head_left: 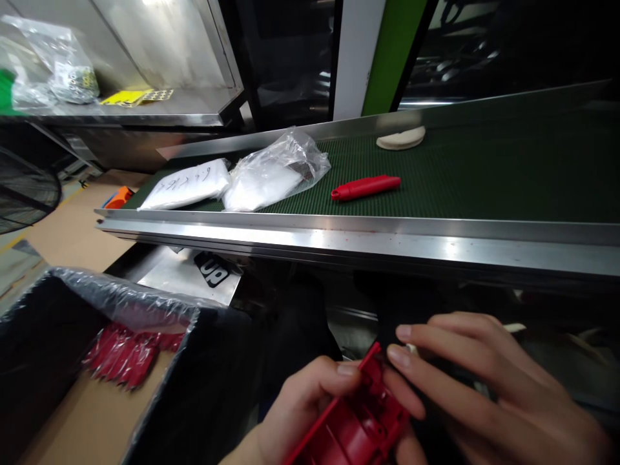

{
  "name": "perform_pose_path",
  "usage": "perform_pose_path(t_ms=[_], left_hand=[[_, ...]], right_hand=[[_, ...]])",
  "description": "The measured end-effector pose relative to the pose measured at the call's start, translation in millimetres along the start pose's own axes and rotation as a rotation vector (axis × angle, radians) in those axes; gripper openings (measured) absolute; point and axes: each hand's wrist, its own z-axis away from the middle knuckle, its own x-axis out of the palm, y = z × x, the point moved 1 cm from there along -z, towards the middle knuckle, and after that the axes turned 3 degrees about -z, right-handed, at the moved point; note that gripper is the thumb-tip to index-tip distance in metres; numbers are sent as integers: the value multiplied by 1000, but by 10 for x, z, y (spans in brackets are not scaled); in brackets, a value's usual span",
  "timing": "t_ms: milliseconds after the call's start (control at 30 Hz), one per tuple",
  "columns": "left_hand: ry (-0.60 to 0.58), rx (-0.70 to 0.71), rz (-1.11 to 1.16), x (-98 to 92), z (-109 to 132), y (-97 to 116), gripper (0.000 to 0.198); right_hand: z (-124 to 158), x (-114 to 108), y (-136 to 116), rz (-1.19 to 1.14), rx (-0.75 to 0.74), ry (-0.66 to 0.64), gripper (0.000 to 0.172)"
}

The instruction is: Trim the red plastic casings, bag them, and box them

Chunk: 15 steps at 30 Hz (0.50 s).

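Note:
A red molded plastic shell (346,429) with inner ribs and a raised edge sits in my left hand (305,394). My left thumb presses on its side, and the fingers curl round from beneath. My right hand (484,387) is bent over the shell's upper end, its fingertips close together beside the edge. A small white piece (411,349) shows between those fingertips. What it is, I cannot make out, and the right thumb is hidden.
A green conveyor belt (465,187) with metal rails carries a red elongated part (365,187), a whitish curved piece (401,138) and plastic-bagged white packets (264,184). At lower left, a plastic-lined bin (194,361) holds several wrapped red parts (126,355). A fan (24,190) stands far left.

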Motion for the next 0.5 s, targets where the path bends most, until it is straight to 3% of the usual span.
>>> perform_pose_path(t_ms=[133, 267, 400, 500], left_hand=[[5, -9, -13, 78, 16, 37, 39], [181, -5, -57, 92, 70, 39, 47], [75, -66, -146, 105, 57, 27, 44], [97, -85, -206, 43, 19, -12, 40]], right_hand=[[-12, -2, 23, 59, -45, 15, 39], [6, -13, 27, 47, -86, -12, 36], [40, -99, 190, 48, -108, -19, 45], [54, -172, 341, 86, -69, 71, 52]])
